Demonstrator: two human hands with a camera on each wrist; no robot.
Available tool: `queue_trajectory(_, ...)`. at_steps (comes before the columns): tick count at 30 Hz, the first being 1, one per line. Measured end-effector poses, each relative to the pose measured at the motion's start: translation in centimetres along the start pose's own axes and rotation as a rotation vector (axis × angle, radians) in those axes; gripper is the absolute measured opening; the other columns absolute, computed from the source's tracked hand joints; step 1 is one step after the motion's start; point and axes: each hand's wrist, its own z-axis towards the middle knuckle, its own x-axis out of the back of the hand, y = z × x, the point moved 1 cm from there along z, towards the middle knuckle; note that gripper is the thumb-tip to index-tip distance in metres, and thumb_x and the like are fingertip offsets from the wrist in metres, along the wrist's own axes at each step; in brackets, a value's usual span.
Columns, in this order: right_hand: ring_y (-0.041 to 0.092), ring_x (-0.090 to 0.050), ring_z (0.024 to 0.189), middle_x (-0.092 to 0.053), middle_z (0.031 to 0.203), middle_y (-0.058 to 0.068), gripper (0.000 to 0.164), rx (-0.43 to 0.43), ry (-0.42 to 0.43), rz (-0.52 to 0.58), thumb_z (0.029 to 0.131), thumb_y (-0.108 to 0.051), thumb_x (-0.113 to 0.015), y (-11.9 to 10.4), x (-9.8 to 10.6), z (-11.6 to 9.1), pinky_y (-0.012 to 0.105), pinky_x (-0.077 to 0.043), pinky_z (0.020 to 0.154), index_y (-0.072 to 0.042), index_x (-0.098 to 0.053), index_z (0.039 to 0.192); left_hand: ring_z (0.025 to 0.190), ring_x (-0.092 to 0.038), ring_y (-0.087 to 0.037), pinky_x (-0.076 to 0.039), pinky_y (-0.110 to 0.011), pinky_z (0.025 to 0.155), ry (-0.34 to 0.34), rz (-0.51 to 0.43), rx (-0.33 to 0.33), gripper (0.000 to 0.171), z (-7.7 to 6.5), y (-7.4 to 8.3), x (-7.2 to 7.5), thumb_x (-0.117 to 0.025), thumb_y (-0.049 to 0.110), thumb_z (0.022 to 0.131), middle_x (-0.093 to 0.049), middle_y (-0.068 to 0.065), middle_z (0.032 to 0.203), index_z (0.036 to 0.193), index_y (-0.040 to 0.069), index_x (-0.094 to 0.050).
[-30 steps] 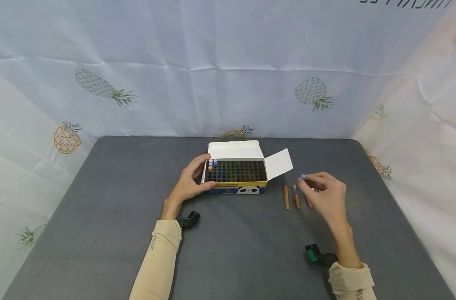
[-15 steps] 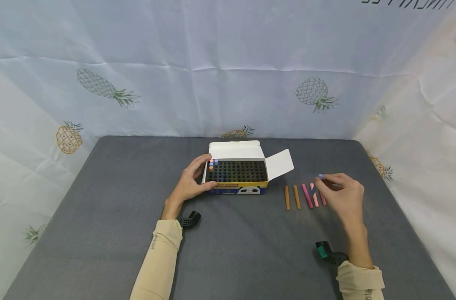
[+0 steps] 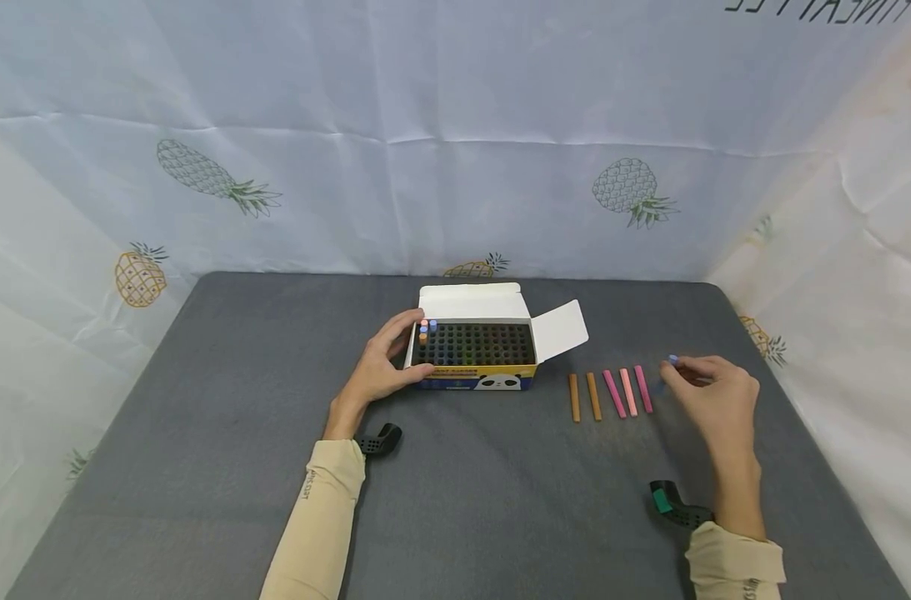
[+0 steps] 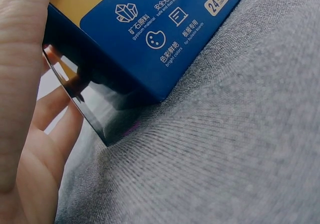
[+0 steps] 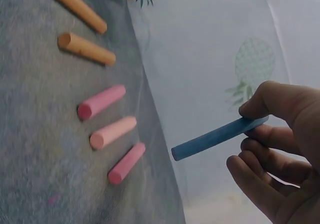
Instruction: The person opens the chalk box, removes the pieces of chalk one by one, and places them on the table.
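My right hand (image 3: 721,404) pinches a blue chalk stick (image 5: 210,140) near one end between thumb and forefinger, to the right of a row of chalk on the table. That row holds two orange-brown sticks (image 3: 574,398), then a dark pink stick (image 3: 614,393), a light pink stick (image 3: 628,392) and another dark pink stick (image 3: 643,389). At the back middle stands an open chalk box (image 3: 455,382), blue and yellow with a panda. My left hand (image 3: 376,362) grips its left end, thumb on the front and fingers behind. Several chalk sticks (image 3: 423,332) stand in the left holes of its black insert.
The box's white lid (image 3: 470,300) is folded up at the back, and a white side flap (image 3: 562,330) sticks out to the right. Grey cloth covers the table (image 3: 500,500). A pineapple-print curtain (image 3: 425,192) hangs behind it.
My right hand has moved right along the row with the blue chalk stick, uncovering the pink sticks. The left hand stays on the box.
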Motion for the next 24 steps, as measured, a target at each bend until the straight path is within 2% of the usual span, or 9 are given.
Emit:
queue_trajectory(6,-0.036,-0.038,0.064,-0.074,0.095,0.03,0.021,-0.025,0.0,-0.074,0.086,-0.008,-0.074,0.9,0.1,-0.2,-0.005,-0.034,0.057,0.01,-0.079,0.097,0.152,-0.037,-0.036,-0.037,-0.057,0.121,-0.004,-0.002,-0.005,0.081,0.0,-0.1,-0.1,-0.085,0.017,0.084,-0.038,-0.011,0.163,0.155,0.017,-0.046)
queue_trajectory(9,-0.032,-0.036,0.063,-0.074,0.095,0.03,0.021,-0.035,-0.012,-0.117,0.086,-0.009,-0.075,1.3,-0.1,-0.1,-0.004,-0.032,0.055,0.01,-0.079,0.096,0.152,-0.038,-0.036,-0.037,-0.057,0.121,-0.002,0.003,-0.007,0.08,0.0,-0.2,-0.1,-0.085,0.018,0.084,-0.038,-0.01,0.163,0.155,0.017,-0.046)
queue_trajectory(12,-0.017,-0.046,0.063,-0.074,0.093,0.029,0.022,-0.057,-0.034,-0.175,0.085,-0.009,-0.075,1.7,-0.4,0.0,0.001,-0.032,0.053,0.009,-0.079,0.095,0.152,-0.038,-0.035,-0.038,-0.056,0.121,0.003,0.008,-0.003,0.081,0.0,-0.2,0.0,-0.085,0.018,0.084,-0.038,-0.009,0.163,0.155,0.018,-0.046)
queue_trajectory(15,0.011,-0.059,0.063,-0.074,0.09,0.029,0.023,-0.096,-0.054,-0.225,0.085,-0.01,-0.074,2.1,-0.7,0.0,0.011,-0.036,0.052,0.01,-0.079,0.095,0.152,-0.037,-0.035,-0.038,-0.057,0.121,0.004,0.007,-0.005,0.081,0.0,-0.2,0.0,-0.085,0.018,0.084,-0.038,-0.009,0.163,0.155,0.018,-0.046)
queue_trajectory(18,0.034,-0.066,0.072,-0.074,0.089,0.029,0.024,-0.13,-0.07,-0.238,0.086,-0.01,-0.072,2.5,-1.0,0.1,0.025,-0.042,0.056,0.011,-0.078,0.097,0.152,-0.037,-0.036,-0.037,-0.058,0.121,0.006,0.003,-0.008,0.08,0.0,-0.2,-0.1,-0.085,0.017,0.084,-0.038,-0.01,0.163,0.154,0.017,-0.047)
queue_trajectory(21,0.039,-0.068,0.079,-0.075,0.09,0.029,0.027,-0.147,-0.076,-0.234,0.088,-0.012,-0.071,2.9,-1.4,0.1,0.029,-0.043,0.059,0.01,-0.078,0.1,0.152,-0.037,-0.036,-0.037,-0.058,0.121,0.007,-0.004,-0.007,0.08,0.0,-0.2,-0.1,-0.084,0.013,0.083,-0.038,-0.01,0.163,0.154,0.017,-0.046)
queue_trajectory(24,0.039,-0.068,0.08,-0.075,0.092,0.03,0.028,-0.142,-0.061,-0.214,0.09,-0.013,-0.071,3.3,-1.9,0.0,0.023,-0.042,0.058,0.01,-0.077,0.103,0.152,-0.037,-0.035,-0.036,-0.058,0.122,0.006,-0.004,-0.006,0.081,0.0,-0.2,-0.1,-0.084,0.013,0.083,-0.038,-0.009,0.163,0.154,0.017,-0.046)
